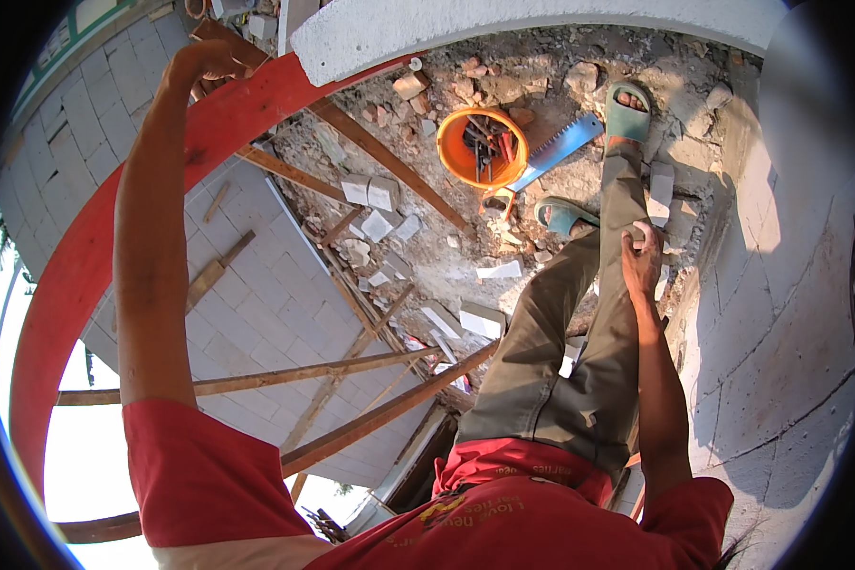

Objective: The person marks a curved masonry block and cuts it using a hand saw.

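Observation:
My left arm reaches up to the far left, where my left hand (206, 65) bends over the end of a long red board (233, 119). Its fingers are curled against the board, partly hidden from view. Lower down, my right hand (643, 256) hangs in front of my right trouser leg (622, 204). Those fingers are curled in, and whatever they may hold is too small to make out. On the ground ahead, an orange bucket (446, 163) has several dark tools (484, 144) inside. Beside it lies a handsaw (556, 152) with a blue blade and an orange handle.
Rubble and broken white blocks (380, 225) cover the ground around my sandalled feet (627, 112). Wooden props (389, 161) slant across at left, before a grey block wall (256, 252). A white curved concrete edge (541, 24) spans the far side; a rough plastered wall (769, 351) rises at right.

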Action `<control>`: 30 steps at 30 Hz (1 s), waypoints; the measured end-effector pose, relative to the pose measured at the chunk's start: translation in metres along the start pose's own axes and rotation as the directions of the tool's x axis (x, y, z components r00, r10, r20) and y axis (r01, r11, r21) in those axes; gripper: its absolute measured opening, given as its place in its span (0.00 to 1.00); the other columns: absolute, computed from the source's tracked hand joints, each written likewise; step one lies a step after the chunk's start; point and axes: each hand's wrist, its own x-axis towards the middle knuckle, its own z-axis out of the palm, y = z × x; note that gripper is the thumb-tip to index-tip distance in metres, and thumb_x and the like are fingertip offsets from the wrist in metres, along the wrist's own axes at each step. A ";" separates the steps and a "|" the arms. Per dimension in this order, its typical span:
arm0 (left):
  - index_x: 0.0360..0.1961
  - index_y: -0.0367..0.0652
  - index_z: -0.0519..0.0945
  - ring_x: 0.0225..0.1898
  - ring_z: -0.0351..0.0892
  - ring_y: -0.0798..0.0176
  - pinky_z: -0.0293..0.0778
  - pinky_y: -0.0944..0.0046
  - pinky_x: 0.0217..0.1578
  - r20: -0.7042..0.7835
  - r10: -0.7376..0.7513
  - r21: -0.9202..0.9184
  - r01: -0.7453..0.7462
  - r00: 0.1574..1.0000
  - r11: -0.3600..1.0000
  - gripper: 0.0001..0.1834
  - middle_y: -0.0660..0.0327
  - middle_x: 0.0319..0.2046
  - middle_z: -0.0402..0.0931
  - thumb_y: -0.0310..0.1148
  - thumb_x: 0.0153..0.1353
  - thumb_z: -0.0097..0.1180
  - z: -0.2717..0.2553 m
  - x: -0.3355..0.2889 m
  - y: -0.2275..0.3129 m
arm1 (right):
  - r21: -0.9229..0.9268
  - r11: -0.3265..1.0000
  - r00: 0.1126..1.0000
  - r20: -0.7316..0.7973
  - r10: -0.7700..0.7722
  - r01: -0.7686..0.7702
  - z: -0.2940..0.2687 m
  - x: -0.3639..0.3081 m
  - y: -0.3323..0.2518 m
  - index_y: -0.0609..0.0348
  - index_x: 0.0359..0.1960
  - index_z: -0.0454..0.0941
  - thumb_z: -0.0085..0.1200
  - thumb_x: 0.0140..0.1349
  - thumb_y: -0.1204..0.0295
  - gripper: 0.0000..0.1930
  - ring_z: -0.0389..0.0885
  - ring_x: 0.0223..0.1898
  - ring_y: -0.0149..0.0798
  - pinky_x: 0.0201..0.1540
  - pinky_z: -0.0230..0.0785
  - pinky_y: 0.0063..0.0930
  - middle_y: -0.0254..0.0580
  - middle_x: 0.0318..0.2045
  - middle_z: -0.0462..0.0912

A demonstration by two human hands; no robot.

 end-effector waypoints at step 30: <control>0.31 0.37 0.79 0.22 0.75 0.60 0.82 0.46 0.28 -0.003 0.008 -0.009 -0.008 1.000 1.000 0.17 0.58 0.20 0.71 0.41 0.47 0.62 0.004 -0.001 -0.006 | 0.044 0.995 0.996 0.021 0.085 -0.085 -0.002 -0.001 -0.017 0.59 0.48 0.72 0.57 0.59 0.68 0.17 0.75 0.33 0.43 0.38 0.70 0.36 0.49 0.41 0.74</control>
